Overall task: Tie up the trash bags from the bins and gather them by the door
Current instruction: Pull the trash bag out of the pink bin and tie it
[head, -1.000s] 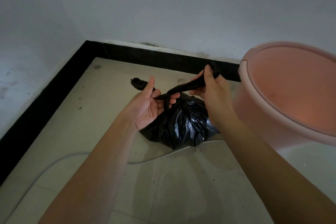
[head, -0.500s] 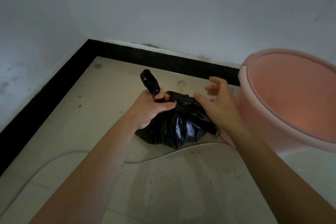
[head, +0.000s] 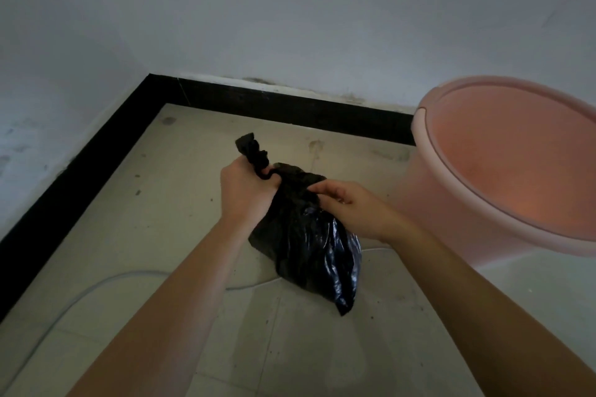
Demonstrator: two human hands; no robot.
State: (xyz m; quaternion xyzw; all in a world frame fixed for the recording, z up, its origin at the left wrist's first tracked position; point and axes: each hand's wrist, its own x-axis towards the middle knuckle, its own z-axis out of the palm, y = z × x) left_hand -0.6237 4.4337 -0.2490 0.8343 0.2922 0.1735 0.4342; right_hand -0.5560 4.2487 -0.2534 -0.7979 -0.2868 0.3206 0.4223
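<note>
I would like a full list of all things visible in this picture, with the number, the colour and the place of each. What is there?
trash bag: one, black, between the hands, left of the bin
bin: one, pink, at the right, near the wall
cable: one, white, lying curved on the floor
skirting board: one band, black, along the foot of both walls
floor: pale tiles, dirty spots
walls: two, white, meeting in the corner
left hand: one, grips the bag's twisted neck
right hand: one, pinches the bag just below the neck
</note>
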